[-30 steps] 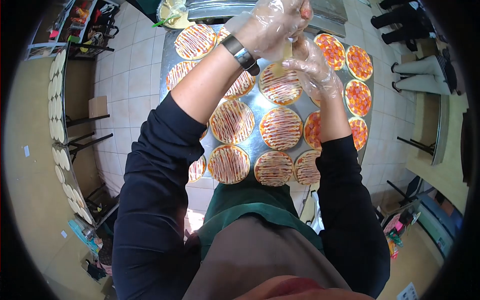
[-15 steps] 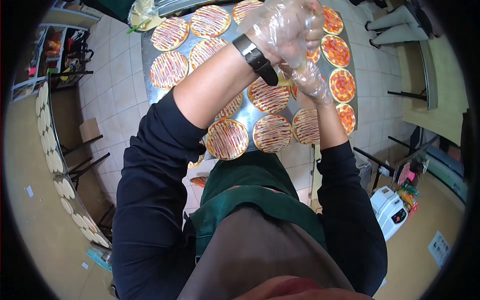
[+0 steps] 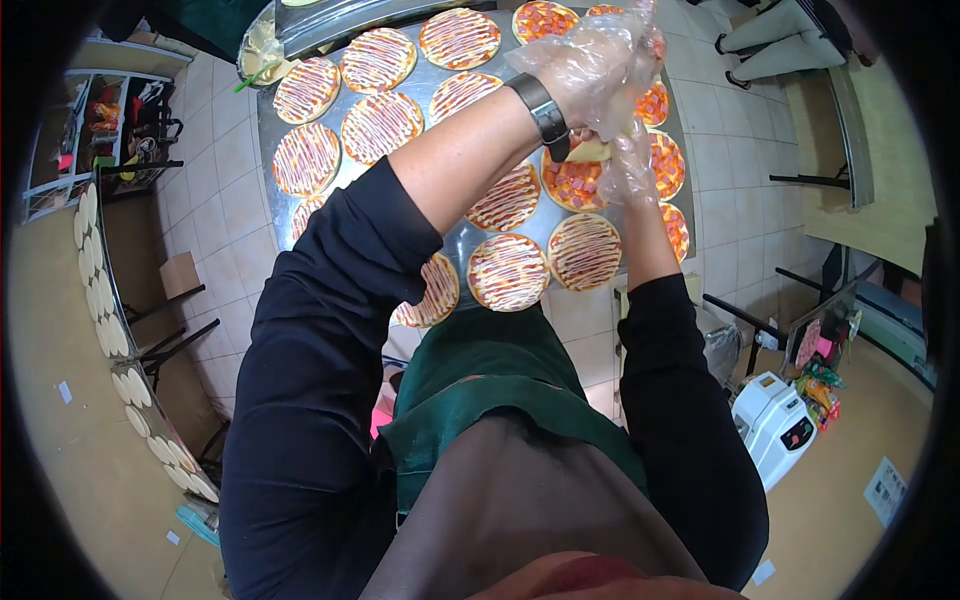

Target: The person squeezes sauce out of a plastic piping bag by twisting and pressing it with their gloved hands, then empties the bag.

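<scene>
While both hands are covered in clear plastic gloves, the left hand (image 3: 605,80) is raised over the far right part of the metal tabletop (image 3: 466,236), its fingers curled; whether anything is clamped in them cannot be told. A dark-strapped watch (image 3: 540,108) is worn on that wrist. The right hand (image 3: 630,165) is placed just nearer the body, its grip partly hidden by glare and plastic. A pale yellow item (image 3: 588,151) is seen between the hands, above a pizza topped with pink and orange chunks (image 3: 574,187). To the left, pizzas striped with sauce (image 3: 378,60) are laid out in rows
</scene>
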### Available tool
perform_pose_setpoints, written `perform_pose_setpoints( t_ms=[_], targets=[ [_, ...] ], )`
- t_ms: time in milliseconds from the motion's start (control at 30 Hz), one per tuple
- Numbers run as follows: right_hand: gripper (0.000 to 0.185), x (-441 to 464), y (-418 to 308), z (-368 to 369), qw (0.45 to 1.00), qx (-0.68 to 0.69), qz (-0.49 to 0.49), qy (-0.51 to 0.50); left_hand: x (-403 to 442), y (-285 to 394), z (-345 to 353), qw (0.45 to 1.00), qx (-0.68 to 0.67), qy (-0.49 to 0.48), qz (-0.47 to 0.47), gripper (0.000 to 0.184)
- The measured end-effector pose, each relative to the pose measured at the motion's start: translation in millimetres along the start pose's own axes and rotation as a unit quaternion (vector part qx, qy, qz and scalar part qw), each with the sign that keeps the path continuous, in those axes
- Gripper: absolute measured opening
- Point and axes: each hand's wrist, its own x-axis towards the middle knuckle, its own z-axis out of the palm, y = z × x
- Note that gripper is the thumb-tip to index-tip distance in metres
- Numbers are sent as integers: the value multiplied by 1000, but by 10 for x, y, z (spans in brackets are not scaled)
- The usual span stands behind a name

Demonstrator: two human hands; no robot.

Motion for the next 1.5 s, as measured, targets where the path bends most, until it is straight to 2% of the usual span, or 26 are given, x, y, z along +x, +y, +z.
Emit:
perform_pose_setpoints(
  t_ms=[67,100,133,167,267,300,333,400,433,467,500,533,567,667,833,900,1000,1033,1067,1133,1167,1200,1333,1400,1433,1500],
  targets=[
    [9,61,-136,80,999,4,33,39,84,-69,14,991,119,44,53,37],
    [9,127,-127,50,999,-1,26,39,92,-89,-15,923,362,37,125,27],
    [9,184,-119,37,999,-7,19,37,110,-111,-48,791,581,27,188,57],
    [12,221,-119,83,997,0,30,68,156,-108,-67,702,687,-15,188,54],
    [14,444,195,2,998,-19,5,63,305,-301,-230,748,613,79,243,40],
    [17,508,301,-54,999,-30,-9,17,260,-256,-286,690,708,11,151,27],
    [17,540,311,-48,1000,-27,-5,12,306,-323,-337,688,710,14,145,27],
    [18,566,316,24,999,-39,9,3,375,-497,-493,718,656,45,231,26],
    [18,590,349,10,999,-37,16,-1,354,-469,-445,718,658,49,224,26],
    [18,619,386,-18,997,-52,46,-25,310,-354,-301,882,434,93,160,20],
    [18,641,411,-43,994,-67,75,-47,284,-197,-146,972,173,132,86,28],
    [18,656,406,-63,994,-64,76,-49,306,-61,-69,982,-101,158,9,44],
    [20,653,374,-91,993,-46,66,-83,311,54,-106,978,-131,147,-71,45],
    [27,556,180,-187,989,-14,90,-118,328,166,-109,978,-168,98,-79,46],
    [34,531,199,-277,985,-32,126,-116,386,161,-19,982,-123,128,-69,46],
    [35,535,274,-216,992,-20,103,-66,390,119,-50,982,-118,128,-75,45],
    [32,537,433,-94,998,41,48,-10,424,-57,-236,999,-24,29,-18,40],
    [32,554,533,-102,998,42,48,-9,455,-315,-362,980,178,62,69,39],
    [30,567,664,-119,998,52,6,-29,443,-308,-322,947,283,51,142,38],
    [28,574,847,-170,996,62,-36,-46,417,-294,-242,823,482,80,289,38],
    [27,571,885,-183,997,50,-57,-27,406,-185,-115,956,254,106,103,38],
    [26,574,914,-208,996,38,-79,-9,407,-136,-40,988,1,121,-94,38],
    [44,590,787,-445,999,31,-31,12,479,-290,-10,983,-73,79,-149,39],
    [41,552,696,-388,994,99,3,41,503,-355,51,978,-94,97,-160,42],
    [41,555,765,-338,994,99,3,42,485,-324,48,986,0,95,-137,41],
    [25,589,974,-265,984,151,-89,23,457,-313,28,988,-15,89,-125,41]
  ],
)
